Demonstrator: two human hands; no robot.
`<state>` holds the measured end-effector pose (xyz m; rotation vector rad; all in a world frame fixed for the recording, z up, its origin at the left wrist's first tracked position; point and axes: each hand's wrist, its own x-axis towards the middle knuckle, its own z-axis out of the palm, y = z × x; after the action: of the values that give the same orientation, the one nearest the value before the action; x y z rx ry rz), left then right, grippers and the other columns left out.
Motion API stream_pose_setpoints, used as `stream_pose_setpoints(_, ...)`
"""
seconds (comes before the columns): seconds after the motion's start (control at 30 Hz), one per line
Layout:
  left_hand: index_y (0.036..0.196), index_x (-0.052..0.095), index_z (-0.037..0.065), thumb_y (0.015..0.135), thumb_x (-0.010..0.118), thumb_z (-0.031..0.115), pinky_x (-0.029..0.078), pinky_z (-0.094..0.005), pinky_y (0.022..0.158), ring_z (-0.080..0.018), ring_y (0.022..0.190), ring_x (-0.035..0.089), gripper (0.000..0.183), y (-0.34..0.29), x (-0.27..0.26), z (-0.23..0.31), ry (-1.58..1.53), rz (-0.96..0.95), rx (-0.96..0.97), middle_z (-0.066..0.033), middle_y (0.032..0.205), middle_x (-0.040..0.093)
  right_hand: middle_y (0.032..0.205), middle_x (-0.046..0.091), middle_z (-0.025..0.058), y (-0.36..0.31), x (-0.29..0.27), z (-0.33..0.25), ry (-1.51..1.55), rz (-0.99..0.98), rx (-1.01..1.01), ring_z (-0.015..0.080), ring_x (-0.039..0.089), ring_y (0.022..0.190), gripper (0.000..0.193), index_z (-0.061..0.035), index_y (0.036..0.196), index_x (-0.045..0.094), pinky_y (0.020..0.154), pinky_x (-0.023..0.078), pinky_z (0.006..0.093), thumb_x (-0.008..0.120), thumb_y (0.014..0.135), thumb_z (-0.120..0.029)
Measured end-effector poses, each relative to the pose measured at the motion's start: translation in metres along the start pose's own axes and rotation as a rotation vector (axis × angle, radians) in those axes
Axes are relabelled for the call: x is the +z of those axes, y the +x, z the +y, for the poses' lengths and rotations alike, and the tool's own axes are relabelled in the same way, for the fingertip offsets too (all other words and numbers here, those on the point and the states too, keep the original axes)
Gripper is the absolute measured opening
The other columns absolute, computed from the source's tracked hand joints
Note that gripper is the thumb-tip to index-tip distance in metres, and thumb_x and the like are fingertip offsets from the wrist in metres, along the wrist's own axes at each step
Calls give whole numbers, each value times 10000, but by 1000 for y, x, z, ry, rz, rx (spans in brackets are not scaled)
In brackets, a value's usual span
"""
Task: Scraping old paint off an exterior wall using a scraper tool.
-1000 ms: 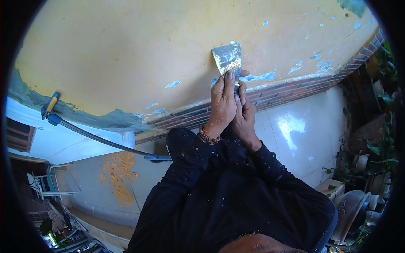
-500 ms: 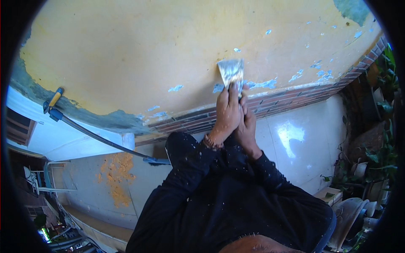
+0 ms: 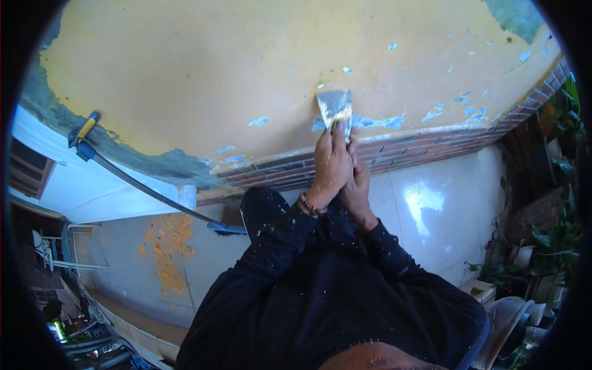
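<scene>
A broad metal scraper [image 3: 335,105] lies with its blade against the yellow painted wall [image 3: 203,68]. My left hand [image 3: 332,163] is closed round the scraper, its fingers laid along the base of the blade. Just below and to the right, my right hand [image 3: 356,188] is closed on the scraper's handle, which the fingers mostly hide. Bare blue-grey patches [image 3: 382,122] show in the paint beside the blade, and a small chipped spot [image 3: 322,84] lies just above its edge. White flecks cover both hands and my dark sleeves.
A red brick strip [image 3: 277,174] runs along the wall's foot. At left, a long-handled tool [image 3: 148,189] leans on the wall, its blue head [image 3: 225,228] on the tiled floor [image 3: 234,262]. Orange paint flakes [image 3: 169,246] lie scattered there. Potted plants [image 3: 524,253] line the right side.
A new small chipped spot shows just above the blade. The scraper's blade looks sharper now, having been smeared by motion earlier. Both hands keep their hold; the view has shifted slightly.
</scene>
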<state>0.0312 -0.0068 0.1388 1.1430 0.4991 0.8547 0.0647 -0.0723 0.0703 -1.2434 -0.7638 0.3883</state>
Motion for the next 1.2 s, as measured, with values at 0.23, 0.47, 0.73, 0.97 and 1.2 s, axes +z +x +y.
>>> stream_pose_setpoints(0.23,1029,620,-18,1115,468,356,420,-281,470,-117,539,502,413,23,11,19,254,-6,120,-62,721,569,874,655,3,30,1,-19,128,-70,-48,51,544,873,215,19,987,623,774,487,260,562,1070,-170)
stream_pose_setpoints(0.47,1028,606,-18,1126,439,403,395,-239,466,-77,537,465,464,8,-4,-9,93,70,-20,-23,700,513,939,701,59,7,15,-14,59,66,-118,74,583,899,230,32,1055,626,794,504,282,545,1063,-183)
stream_pose_setpoints(0.73,1026,617,-25,1119,443,402,401,-243,458,-84,493,469,470,14,16,21,181,-26,78,-12,651,508,971,681,45,24,-1,-26,30,-51,-129,77,568,885,270,58,1098,610,787,499,276,517,1092,-195)
stream_pose_setpoints(0.97,1013,620,-26,1117,444,431,383,-237,470,-81,502,457,500,37,30,43,262,-36,191,-16,659,511,974,700,45,50,3,-39,78,-28,-148,71,569,932,242,57,1106,621,801,498,277,569,1055,-173)
stream_pose_setpoints(1.2,993,622,-29,1118,455,410,391,-264,468,-89,515,464,486,38,-4,-34,512,32,415,-18,655,505,992,705,46,21,4,-9,56,-5,-93,75,575,936,282,52,1126,643,818,501,282,517,1093,-198)
